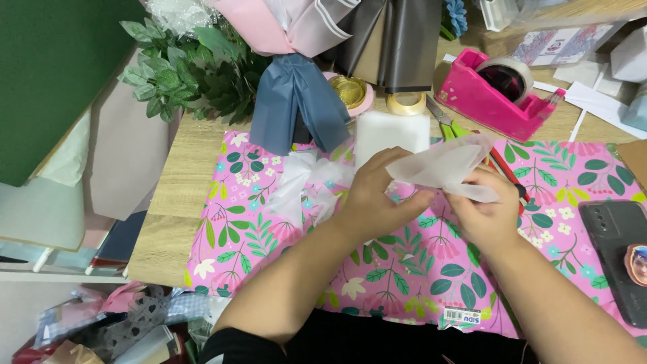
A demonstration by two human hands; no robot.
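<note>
A pink floral wrapping sheet (404,269) covered the wooden table (182,189). Above its middle, the left hand (377,199) and right hand (488,212) met, both pinching a translucent white plastic glove (445,165) held between them. A pink tape dispenser (495,91) stood beyond the sheet's far edge.

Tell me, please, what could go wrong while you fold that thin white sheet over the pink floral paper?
1. The thin white sheet, pinched between left hand and right hand, looks flimsy and could tear or crease.
2. The scissors lie just behind the hands; a careless reach might catch them.
3. The phone near the table edge could be nudged off.
</note>
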